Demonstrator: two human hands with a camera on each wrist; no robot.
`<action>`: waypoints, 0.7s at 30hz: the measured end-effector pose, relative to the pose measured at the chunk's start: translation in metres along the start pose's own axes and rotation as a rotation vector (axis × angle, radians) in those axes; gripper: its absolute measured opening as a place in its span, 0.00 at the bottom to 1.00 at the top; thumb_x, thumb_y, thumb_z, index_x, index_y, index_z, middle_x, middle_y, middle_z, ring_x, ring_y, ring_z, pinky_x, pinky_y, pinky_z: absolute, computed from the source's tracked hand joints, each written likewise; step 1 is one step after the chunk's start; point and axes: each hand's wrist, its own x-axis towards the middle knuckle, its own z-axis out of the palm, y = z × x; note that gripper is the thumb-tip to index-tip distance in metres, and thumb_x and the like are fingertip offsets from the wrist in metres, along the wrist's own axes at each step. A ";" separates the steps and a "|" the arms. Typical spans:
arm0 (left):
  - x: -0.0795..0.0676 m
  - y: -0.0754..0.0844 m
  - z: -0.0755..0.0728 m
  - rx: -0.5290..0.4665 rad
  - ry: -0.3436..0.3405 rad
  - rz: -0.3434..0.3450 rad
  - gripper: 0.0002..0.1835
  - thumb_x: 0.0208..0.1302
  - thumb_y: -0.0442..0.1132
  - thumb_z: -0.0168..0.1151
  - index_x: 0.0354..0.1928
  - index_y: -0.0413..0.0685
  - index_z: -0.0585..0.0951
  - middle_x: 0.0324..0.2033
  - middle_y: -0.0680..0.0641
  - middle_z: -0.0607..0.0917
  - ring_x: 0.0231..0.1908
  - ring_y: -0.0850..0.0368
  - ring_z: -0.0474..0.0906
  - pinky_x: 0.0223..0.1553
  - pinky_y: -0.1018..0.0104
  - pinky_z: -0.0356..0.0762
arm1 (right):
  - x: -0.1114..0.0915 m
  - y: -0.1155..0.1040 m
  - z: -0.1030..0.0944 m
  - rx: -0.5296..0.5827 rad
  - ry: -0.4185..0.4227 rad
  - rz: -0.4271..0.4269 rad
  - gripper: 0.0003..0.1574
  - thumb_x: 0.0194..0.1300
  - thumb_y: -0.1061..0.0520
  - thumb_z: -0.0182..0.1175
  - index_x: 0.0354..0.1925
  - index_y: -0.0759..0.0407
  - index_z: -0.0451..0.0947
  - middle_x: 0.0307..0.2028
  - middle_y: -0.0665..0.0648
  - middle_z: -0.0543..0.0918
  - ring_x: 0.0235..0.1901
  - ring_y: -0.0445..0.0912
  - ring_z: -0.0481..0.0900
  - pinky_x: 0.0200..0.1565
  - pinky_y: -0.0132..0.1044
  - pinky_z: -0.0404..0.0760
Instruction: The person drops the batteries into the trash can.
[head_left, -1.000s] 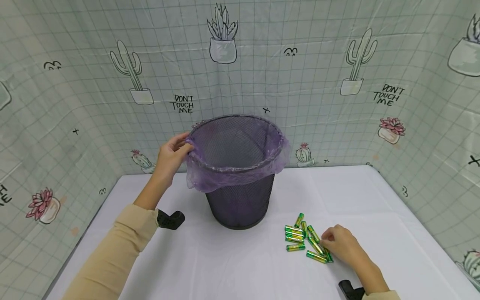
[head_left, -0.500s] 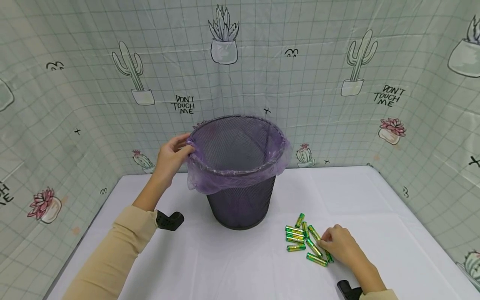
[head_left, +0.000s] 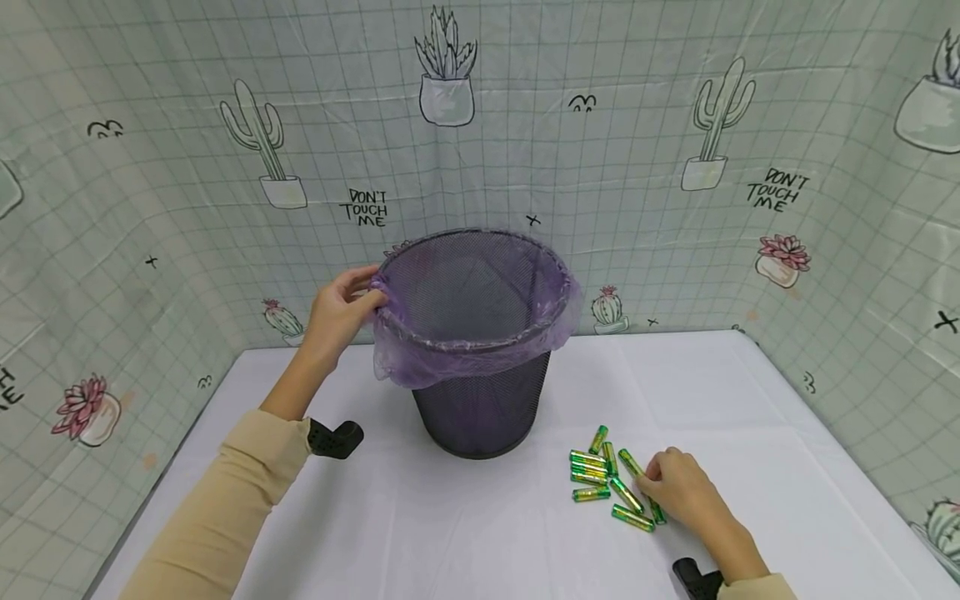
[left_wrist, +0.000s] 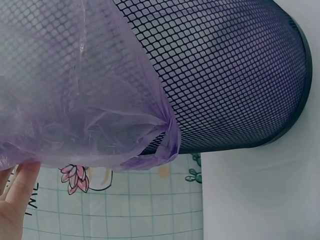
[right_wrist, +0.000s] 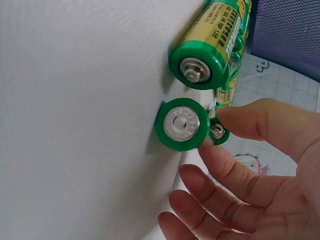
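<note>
A black mesh trash can (head_left: 480,417) stands upright on the white tablecloth, lined with a thin purple trash bag (head_left: 457,367) folded over its rim. My left hand (head_left: 337,310) grips the can's left rim through the bag, thumb towards the inside. In the left wrist view, some fingers (left_wrist: 22,187) show at the bag's edge. To the right of the can lies a loose group of green and gold batteries (head_left: 591,494). At the group's right side my right hand (head_left: 681,487) pinches one battery (right_wrist: 218,131) between thumb and forefinger, low over the cloth.
Two batteries lie near the right fingertips, including one (right_wrist: 181,124) seen end-on. A grid-patterned curtain (head_left: 480,167) with cactus drawings rises behind and on both sides. Black wrist mounts (head_left: 336,440) sit at both cuffs.
The right fingers have shifted slightly, and a couple of batteries beside them have moved a little apart. The left hand stays on the rim.
</note>
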 end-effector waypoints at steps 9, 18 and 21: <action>-0.005 0.002 0.000 -0.004 -0.018 0.020 0.25 0.65 0.41 0.54 0.64 0.48 0.68 0.61 0.45 0.72 0.53 0.52 0.73 0.42 0.78 0.74 | -0.004 -0.002 -0.013 0.068 0.064 -0.065 0.12 0.58 0.57 0.58 0.29 0.68 0.76 0.29 0.59 0.75 0.28 0.47 0.70 0.29 0.38 0.69; -0.012 0.001 0.001 0.029 -0.007 0.030 0.25 0.64 0.40 0.54 0.64 0.49 0.68 0.61 0.45 0.72 0.55 0.50 0.74 0.49 0.67 0.74 | -0.011 -0.014 -0.034 0.118 0.183 -0.133 0.13 0.59 0.55 0.59 0.32 0.67 0.76 0.34 0.60 0.77 0.37 0.53 0.74 0.34 0.42 0.73; -0.014 0.000 0.002 0.032 0.001 0.045 0.26 0.64 0.40 0.54 0.64 0.49 0.68 0.60 0.45 0.73 0.54 0.50 0.74 0.46 0.73 0.74 | -0.016 -0.020 -0.042 0.139 0.226 -0.170 0.13 0.61 0.54 0.58 0.34 0.66 0.77 0.36 0.60 0.78 0.37 0.52 0.75 0.34 0.42 0.74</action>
